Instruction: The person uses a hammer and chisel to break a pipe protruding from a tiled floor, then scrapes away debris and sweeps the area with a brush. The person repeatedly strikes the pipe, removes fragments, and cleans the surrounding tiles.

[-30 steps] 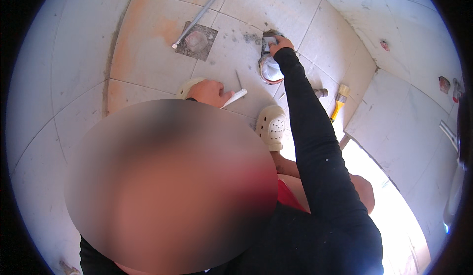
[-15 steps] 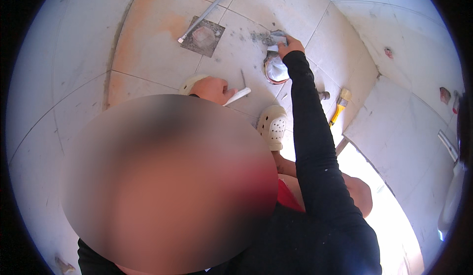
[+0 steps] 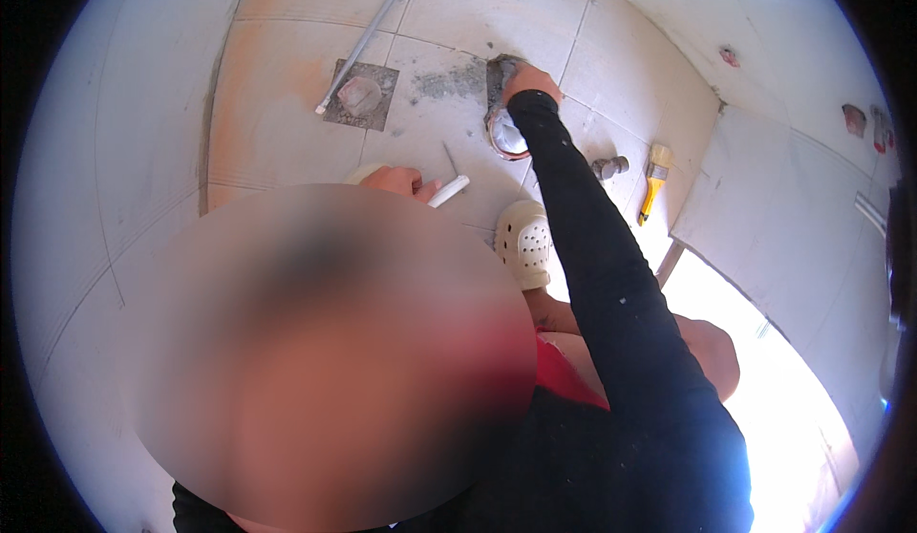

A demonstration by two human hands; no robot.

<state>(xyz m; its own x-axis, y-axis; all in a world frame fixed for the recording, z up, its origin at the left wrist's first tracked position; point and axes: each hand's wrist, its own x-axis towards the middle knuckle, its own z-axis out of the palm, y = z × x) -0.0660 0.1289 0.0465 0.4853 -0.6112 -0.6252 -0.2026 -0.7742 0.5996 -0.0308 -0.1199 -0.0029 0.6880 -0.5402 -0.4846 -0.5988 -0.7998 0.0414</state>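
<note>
My left hand (image 3: 394, 181) is closed beside my shoe, its curled fingers on the near end of a white rod-shaped thing (image 3: 449, 191). What kind of thing it is does not show clearly. My right hand (image 3: 532, 84), in a black sleeve, reaches forward and down over a dark rough-edged cutout (image 3: 497, 74) in the tiled floor. Its fingers are bent and mostly hidden, as is whatever they hold. Just below that hand, a round pipe opening (image 3: 508, 139) with white plastic-like material inside joins the cutout. A blurred oval hides the lower left.
A grey flexible hose (image 3: 368, 36) lies across a square grey floor patch (image 3: 359, 95). To the right are a dark metal fitting (image 3: 609, 167) and a yellow-handled paintbrush (image 3: 654, 184). My cream clog (image 3: 522, 245) stands near the pipe opening. Tiled walls rise at both sides.
The pale flat piece seen at my right hand is now out of sight. That hand has turned lower over the cutout, knuckles up. The view has shifted slightly; my left hand stays by the white rod.
</note>
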